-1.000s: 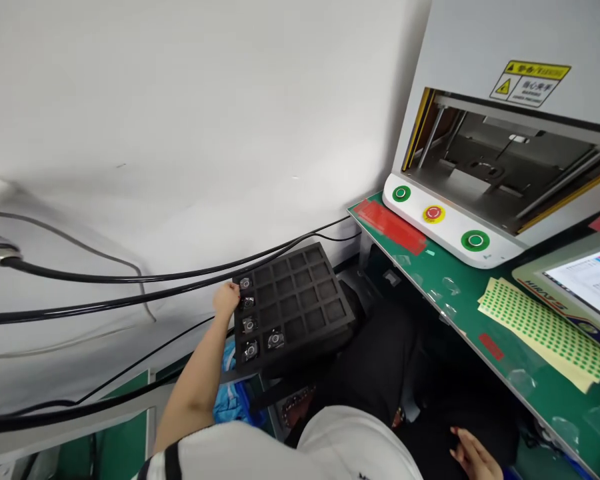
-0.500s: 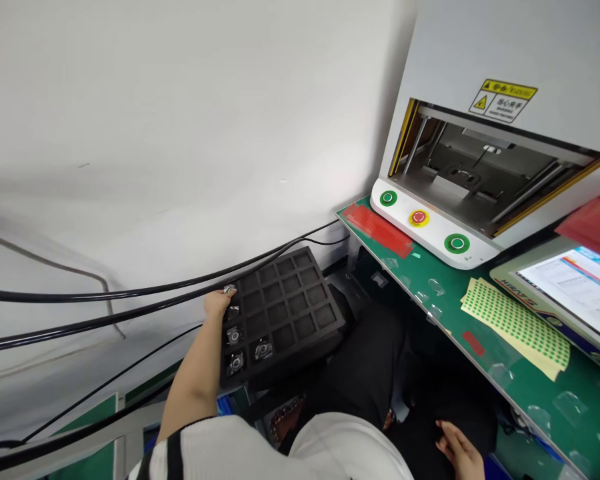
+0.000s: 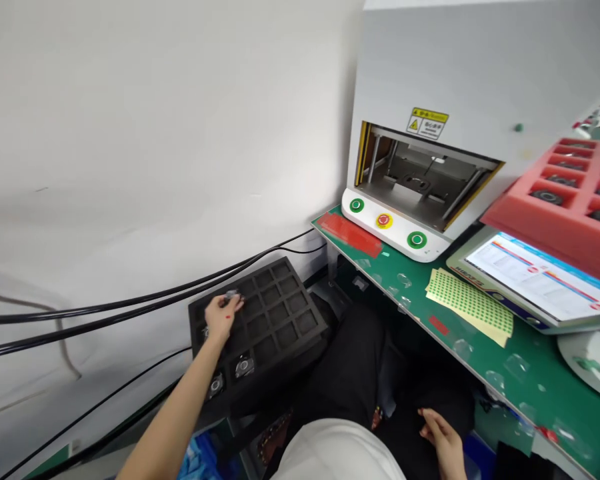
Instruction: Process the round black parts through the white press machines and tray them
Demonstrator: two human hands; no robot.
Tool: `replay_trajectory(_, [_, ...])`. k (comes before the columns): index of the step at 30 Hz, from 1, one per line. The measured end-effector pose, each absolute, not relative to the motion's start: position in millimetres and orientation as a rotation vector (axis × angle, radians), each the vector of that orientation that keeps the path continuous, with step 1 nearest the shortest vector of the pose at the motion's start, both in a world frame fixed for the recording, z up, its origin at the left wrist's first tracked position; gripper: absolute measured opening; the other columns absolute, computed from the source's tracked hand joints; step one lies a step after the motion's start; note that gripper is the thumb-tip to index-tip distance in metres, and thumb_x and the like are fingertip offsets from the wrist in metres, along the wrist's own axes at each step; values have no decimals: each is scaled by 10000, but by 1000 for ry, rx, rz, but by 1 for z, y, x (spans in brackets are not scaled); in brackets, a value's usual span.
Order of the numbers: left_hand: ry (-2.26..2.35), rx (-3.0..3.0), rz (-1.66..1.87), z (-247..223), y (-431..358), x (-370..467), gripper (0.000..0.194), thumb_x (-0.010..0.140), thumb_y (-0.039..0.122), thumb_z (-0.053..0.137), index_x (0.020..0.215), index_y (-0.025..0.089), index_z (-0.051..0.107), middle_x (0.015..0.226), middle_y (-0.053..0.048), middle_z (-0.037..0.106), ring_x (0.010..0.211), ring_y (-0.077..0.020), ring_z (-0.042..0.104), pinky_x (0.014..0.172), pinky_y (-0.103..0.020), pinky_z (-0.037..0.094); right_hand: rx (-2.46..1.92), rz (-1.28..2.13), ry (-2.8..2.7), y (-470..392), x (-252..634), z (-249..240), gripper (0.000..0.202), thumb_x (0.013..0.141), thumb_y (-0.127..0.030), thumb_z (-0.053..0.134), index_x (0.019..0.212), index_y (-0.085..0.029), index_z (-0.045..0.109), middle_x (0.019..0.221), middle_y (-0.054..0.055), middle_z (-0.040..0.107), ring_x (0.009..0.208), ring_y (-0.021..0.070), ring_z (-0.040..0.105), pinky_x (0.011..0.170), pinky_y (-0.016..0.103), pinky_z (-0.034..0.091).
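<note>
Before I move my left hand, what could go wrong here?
The small part might slip, as your left hand seems to hold it only by the fingertips. That hand could catch the black cables, which run close past the black tray. Your forearm, passing over the tray's edge, might knock the corner part.

workshop or small factory assembly station, boxy grey machine (image 3: 390, 73) with a hazard label (image 3: 427, 124), green push buttons and a red stop button (image 3: 384, 221), green-topped counter (image 3: 467, 353) with a touchscreen unit (image 3: 535, 280), red tray (image 3: 575, 180) of round parts, thick black cables along a bare white wall (image 3: 155, 133)
</note>
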State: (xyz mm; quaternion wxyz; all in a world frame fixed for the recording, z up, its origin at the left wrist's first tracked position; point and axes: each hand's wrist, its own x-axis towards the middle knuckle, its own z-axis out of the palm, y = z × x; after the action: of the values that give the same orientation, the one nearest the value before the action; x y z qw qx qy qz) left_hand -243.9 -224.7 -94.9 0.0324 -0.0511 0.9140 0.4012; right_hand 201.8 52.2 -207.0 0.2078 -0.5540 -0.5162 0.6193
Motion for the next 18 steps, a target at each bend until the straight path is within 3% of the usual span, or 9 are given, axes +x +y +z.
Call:
replay_trajectory(3, [2434, 224, 1538, -78, -160, -191, 343, 889, 429, 552, 967, 96, 584, 979, -103, 700, 869, -202, 708, 773, -363, 609, -1387, 1682, -1538, 50, 179, -171, 457, 534, -563, 793, 686, -137, 734, 670, 59, 717, 460, 138, 565, 487, 278, 543])
replay_trajectory(6, [2047, 588, 1576, -52, -100, -133, 396, 796, 469, 631, 963, 110, 611, 938, -99, 731, 801, -229, 724, 728, -373, 624, -1214, 1635, -1608, 49, 155, -113, 331, 672, -473, 767, 771, -159, 728, 808, 72, 737, 621, 176, 642, 646, 305, 570])
replay_trajectory(8, [1853, 768, 1528, -32, -70, -99, 377, 784, 431, 655, 1002, 124, 641, 916, -86, 739, 775, -225, 726, 700, -349, 623, -1119, 1518, -1620, 47, 142, -68, 257, 737, -390, 750, 907, -202, 709, 903, 52, 740, 832, 200, 682, 824, 322, 558])
replay_trajectory(10, [1741, 963, 1467, -14, -48, -71, 308, 800, 360, 658, 1021, 146, 669, 896, -64, 744, 772, -203, 727, 711, -307, 613, -896, 1192, -1772, 44, 133, -25, 298, 809, -273, 700, 1098, -236, 637, 996, 50, 725, 939, 198, 677, 895, 355, 539])
replay_trajectory(14, [1616, 1436, 1416, 12, -24, -33, 207, 823, 215, 636, 1021, 190, 691, 885, -16, 752, 776, -147, 721, 733, -213, 577, -660, 767, -1863, 37, 128, 27, 429, 809, -150, 693, 1198, -257, 548, 1077, 52, 692, 1004, 184, 661, 894, 341, 550])
replay_trajectory(18, [1539, 1683, 1466, 25, -16, -11, 216, 820, 132, 616, 1013, 200, 683, 892, 8, 751, 745, -106, 710, 700, -154, 552, -626, 679, -1754, 31, 133, 33, 413, 814, -62, 654, 1175, -232, 548, 952, 36, 700, 907, 168, 679, 805, 309, 577])
